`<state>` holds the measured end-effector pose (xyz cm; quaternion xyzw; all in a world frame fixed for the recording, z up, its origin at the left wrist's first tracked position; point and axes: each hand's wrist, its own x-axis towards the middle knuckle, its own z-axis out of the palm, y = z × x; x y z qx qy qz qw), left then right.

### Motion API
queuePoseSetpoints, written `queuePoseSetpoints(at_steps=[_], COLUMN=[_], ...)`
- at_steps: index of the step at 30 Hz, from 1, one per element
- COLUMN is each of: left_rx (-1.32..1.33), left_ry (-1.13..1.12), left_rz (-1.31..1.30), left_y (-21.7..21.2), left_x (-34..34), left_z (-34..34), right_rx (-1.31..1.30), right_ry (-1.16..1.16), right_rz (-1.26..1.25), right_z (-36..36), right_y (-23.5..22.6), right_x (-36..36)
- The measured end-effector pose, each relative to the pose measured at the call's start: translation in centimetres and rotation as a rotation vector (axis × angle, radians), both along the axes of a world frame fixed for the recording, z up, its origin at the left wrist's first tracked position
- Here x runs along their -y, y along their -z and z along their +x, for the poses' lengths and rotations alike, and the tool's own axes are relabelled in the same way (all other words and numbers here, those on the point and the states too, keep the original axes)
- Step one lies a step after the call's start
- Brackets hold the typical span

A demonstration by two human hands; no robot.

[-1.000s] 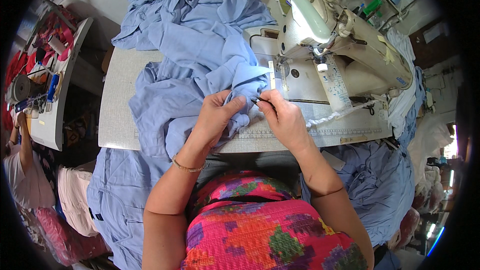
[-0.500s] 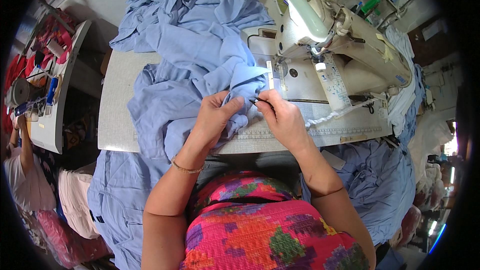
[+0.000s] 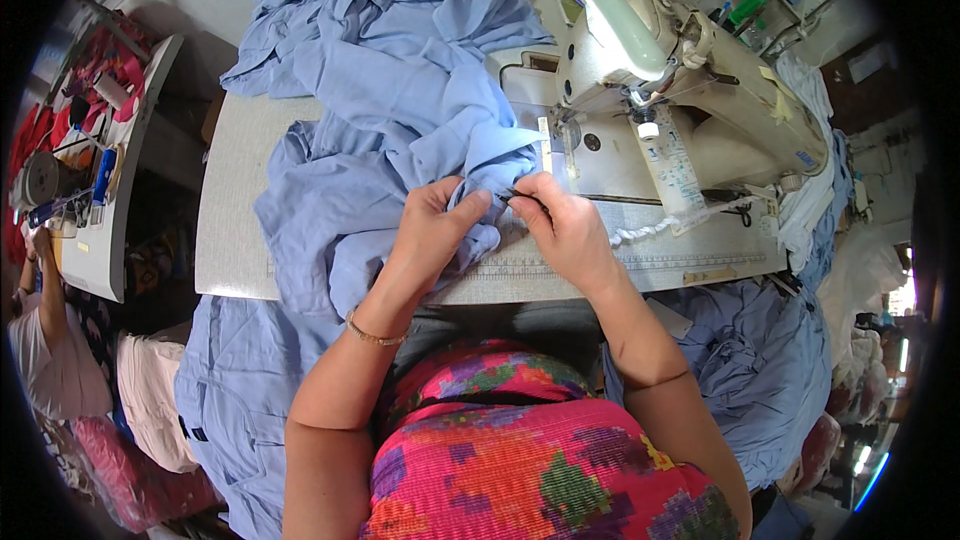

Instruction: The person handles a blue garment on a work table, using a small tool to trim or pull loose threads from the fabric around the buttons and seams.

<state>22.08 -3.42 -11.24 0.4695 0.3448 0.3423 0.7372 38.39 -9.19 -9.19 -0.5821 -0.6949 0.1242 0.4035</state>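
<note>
A large heap of light blue cloth (image 3: 385, 90) lies across the left half of the sewing table. My left hand (image 3: 435, 225) is closed on a gathered edge of it, thumb on top. Just to the right, my right hand (image 3: 568, 235) pinches a small dark pointed tool (image 3: 514, 196), its tip at the cloth beside my left thumb. Most of the tool is hidden by my fingers, so its exact kind does not show. The sewing machine (image 3: 615, 45) stands beyond my right hand, and a cloth corner lies near its needle plate.
A twisted white cord (image 3: 640, 232) lies on the table right of my right hand, above a ruler strip (image 3: 610, 268) along the front edge. More blue cloth (image 3: 750, 360) hangs at the right and in front at left. Another person's arm (image 3: 50, 280) shows at a side table (image 3: 95, 260).
The tool's tip has moved in against the cloth, and less of it shows. Both hands keep their grip in nearly the same place; the view has shifted slightly.
</note>
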Motion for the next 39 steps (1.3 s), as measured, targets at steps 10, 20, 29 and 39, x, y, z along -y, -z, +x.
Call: queuePoseSetpoints(at_steps=[10, 20, 29, 39], left_rx=[0.093, -0.177, -0.532, -0.284], left_ry=[-0.024, -0.081, -0.199, -0.242], left_rz=[-0.043, 0.229, 1.222, 0.860], left_y=[0.1, -0.8, -0.9, -1.0], left_x=[0.1, 1.3, 4.0, 2.0], left_z=[0.1, 0.2, 0.7, 0.2], right_rx=[-0.144, -1.011, -1.180, -1.011], right_ry=[-0.083, -0.150, -0.053, -0.063], right_rz=[-0.063, -0.669, -0.646, -0.566], right_z=[0.1, 0.5, 0.1, -0.3], right_y=[0.0, -1.3, 0.1, -1.3], right_x=[-0.2, 0.6, 0.4, 0.5])
